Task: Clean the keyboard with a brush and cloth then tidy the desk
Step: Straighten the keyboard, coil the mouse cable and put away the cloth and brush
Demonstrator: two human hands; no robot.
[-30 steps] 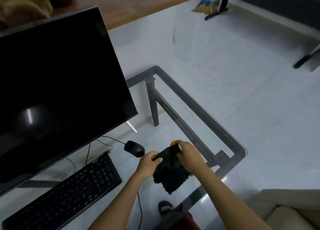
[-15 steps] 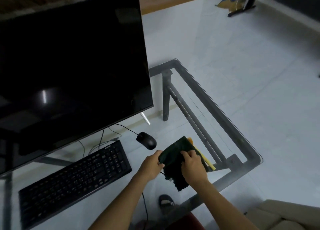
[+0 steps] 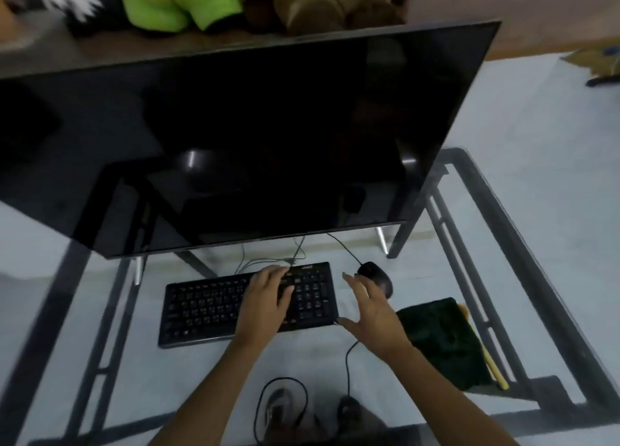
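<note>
The black keyboard [image 3: 214,308] lies on the glass desk [image 3: 523,231] below the monitor. My left hand [image 3: 265,301] rests flat on the keyboard's right half, fingers spread, holding nothing. My right hand [image 3: 372,311] hovers open just past the keyboard's right end, beside the black mouse [image 3: 377,276]. The dark green cloth [image 3: 443,341] lies folded on the desk at the right, apart from both hands. A yellow brush handle [image 3: 495,370] sticks out from under the cloth's right edge; the bristles are hidden.
A large dark monitor [image 3: 268,137] stands across the back of the desk. Cables [image 3: 347,361] run from the mouse and keyboard over the glass. Stuffed toys [image 3: 181,3] sit on a wooden surface behind. Feet in sandals [image 3: 349,412] show through the glass.
Both hands let go of the green cloth, which now lies on the desk over the brush. The left hand moved onto the keyboard, the right beside it. The camera turned left.
</note>
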